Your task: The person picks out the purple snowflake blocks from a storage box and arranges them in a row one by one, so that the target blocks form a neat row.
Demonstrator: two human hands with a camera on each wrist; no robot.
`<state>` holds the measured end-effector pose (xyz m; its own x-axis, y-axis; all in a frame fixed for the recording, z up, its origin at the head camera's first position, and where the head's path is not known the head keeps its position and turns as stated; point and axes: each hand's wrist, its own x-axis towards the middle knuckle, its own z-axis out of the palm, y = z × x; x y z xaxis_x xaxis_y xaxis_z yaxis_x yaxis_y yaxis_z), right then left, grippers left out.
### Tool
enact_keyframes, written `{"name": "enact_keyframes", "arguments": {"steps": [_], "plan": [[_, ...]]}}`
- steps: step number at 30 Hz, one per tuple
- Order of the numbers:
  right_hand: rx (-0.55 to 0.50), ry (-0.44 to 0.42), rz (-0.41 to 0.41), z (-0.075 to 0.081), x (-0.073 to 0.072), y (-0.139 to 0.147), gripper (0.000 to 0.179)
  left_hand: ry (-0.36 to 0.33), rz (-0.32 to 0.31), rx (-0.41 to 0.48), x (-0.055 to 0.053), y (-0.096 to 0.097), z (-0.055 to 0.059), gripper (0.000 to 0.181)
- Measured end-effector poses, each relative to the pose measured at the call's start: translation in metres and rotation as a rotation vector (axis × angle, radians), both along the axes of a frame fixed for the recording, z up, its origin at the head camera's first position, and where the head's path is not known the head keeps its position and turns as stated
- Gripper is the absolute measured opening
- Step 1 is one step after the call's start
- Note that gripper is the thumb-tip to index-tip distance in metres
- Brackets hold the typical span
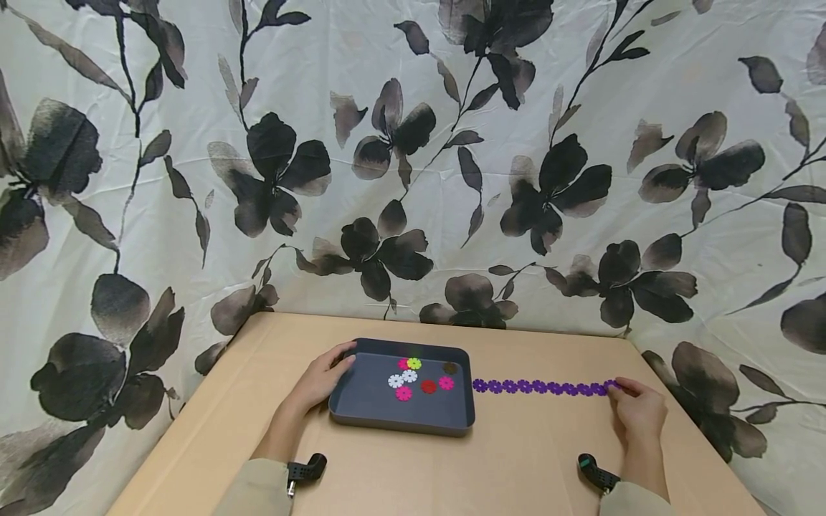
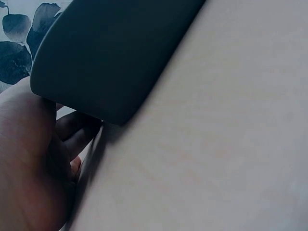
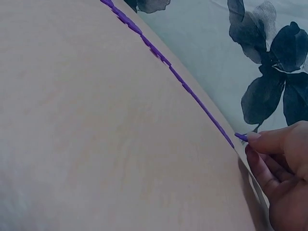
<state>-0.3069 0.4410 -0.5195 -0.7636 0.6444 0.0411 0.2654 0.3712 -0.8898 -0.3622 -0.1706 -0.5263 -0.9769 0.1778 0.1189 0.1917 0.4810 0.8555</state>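
My left hand (image 1: 320, 378) grips the left side of a dark grey tray (image 1: 368, 405), thumb at the rim. In the left wrist view, fingers are bent beneath the tray's corner (image 2: 110, 57). At the far end of a row of purple flower-shaped discs (image 1: 538, 387), my right hand (image 1: 639, 410) pinches one purple flower disc (image 3: 241, 137) between thumb and finger. That disc is held just above the table, by the row's end. The row runs rightward from the tray's right side, its discs edge to edge; whether they are linked I cannot tell.
Inside the tray lie several loose flower discs: pink (image 1: 403, 393), white (image 1: 396, 381), yellow-green (image 1: 414, 364), red (image 1: 429, 387) and brown (image 1: 449, 368). A light wooden table (image 1: 516, 459) bears everything. Behind it hangs a floral cloth (image 1: 452, 186).
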Motion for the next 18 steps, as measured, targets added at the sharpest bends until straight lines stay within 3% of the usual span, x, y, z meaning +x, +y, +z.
{"name": "enact_keyframes", "arguments": {"steps": [18], "plan": [[0.15, -0.011, 0.006, -0.0045, -0.0024, 0.001, 0.033, -0.003, 0.0, -0.001, -0.0013, -0.0006, -0.0014, 0.048]]}}
